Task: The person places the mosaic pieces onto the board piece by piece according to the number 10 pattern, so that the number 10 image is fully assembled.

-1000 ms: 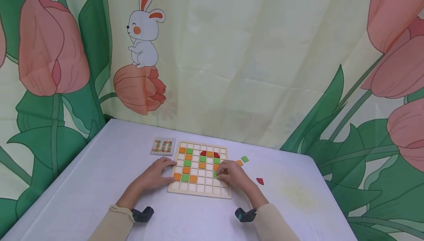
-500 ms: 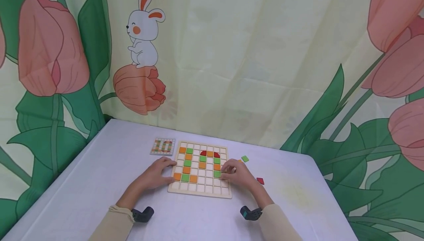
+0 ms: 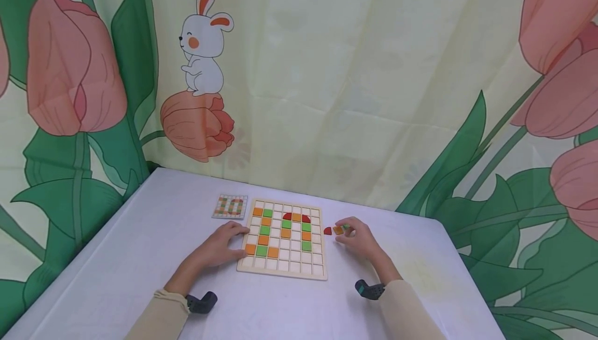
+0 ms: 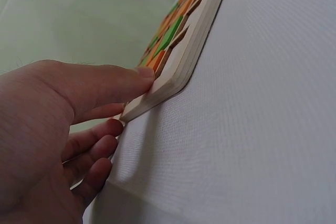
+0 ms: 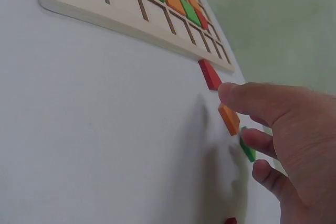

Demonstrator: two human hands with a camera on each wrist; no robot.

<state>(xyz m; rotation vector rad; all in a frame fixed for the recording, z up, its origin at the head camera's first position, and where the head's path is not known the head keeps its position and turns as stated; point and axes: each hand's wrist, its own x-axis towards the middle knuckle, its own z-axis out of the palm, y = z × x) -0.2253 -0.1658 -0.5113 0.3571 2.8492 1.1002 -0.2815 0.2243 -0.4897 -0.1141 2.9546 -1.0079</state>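
The wooden grid board (image 3: pixel 286 273) lies on the table with orange, green and red tiles set in several squares. My left hand (image 3: pixel 210 246) rests at its left edge; in the left wrist view the thumb (image 4: pixel 139 77) touches the board's top near a corner. Beyond the right edge, my right hand (image 3: pixel 358 239) hovers around a loose orange tile (image 5: pixel 229 119) with thumb and fingers apart. A loose green tile (image 5: pixel 248 145) lies partly behind those fingers. Nearer the board is a red curved-edge tile (image 3: pixel 328 231). Whether the right fingertips touch any tile I cannot tell.
A small pattern card (image 3: pixel 230 206) lies left of the board's far corner. Another red piece (image 5: pixel 231 221) shows at the bottom of the right wrist view. A printed curtain (image 3: pixel 327 96) hangs behind the white table (image 3: pixel 280 309).
My right hand has left the green tile in the board's right part and moved right to the loose tiles. The left hand stays at the board's edge.
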